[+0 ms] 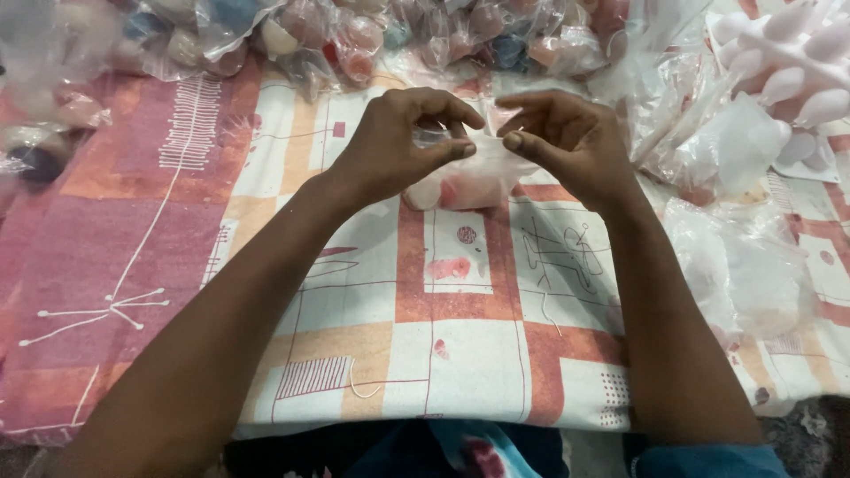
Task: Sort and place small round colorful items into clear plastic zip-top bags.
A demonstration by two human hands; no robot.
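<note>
Hands, two, left hand [390, 146] and right hand [567, 142], fingers pinching one clear plastic bag [474, 177].

I pinch the mouth of a small clear plastic bag [469, 181] between my left grip [398, 146] and right grip [567, 142]; something pale and pink sits inside. Along the far edge lies a row of filled clear bags [354, 40] with pink, blue and cream contents. To my right, empty clear bags [744, 265] lie crumpled in a heap.
</note>
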